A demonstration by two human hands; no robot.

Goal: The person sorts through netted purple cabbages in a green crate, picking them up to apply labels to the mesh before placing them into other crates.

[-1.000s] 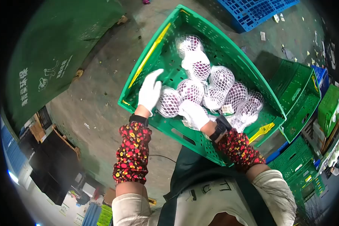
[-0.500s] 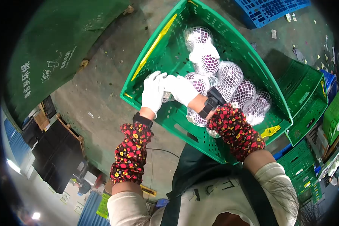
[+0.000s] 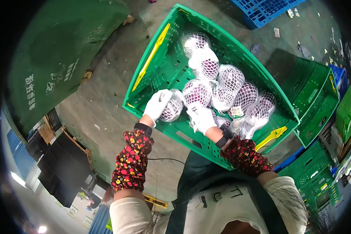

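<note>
A green perforated crate (image 3: 165, 117) with yellow handles holds several round purple items in white foam nets and clear wrap. In a white glove, my left hand (image 3: 158, 104) grips the netted item (image 3: 172, 107) at the crate's near left side, its fingers bent over it. My right hand (image 3: 201, 118), also gloved, is closed at the near edge of the netted items, just below the one in the middle (image 3: 197, 93); what its fingers hold, if anything, is hidden. A tag (image 3: 236, 112) shows on one item to the right.
A large green bin (image 3: 58, 50) with white print stands at the left. Beyond the crate is a blue pallet (image 3: 267, 11). More green crates (image 3: 310, 97) stand at the right, and scraps lie on the floor. Far off at the lower left, a person (image 3: 94, 201) is visible.
My hands have moved apart: the right one came down toward me, the left one slightly down. The netted item by my left hand now shows more fully. The view has shifted slightly.
</note>
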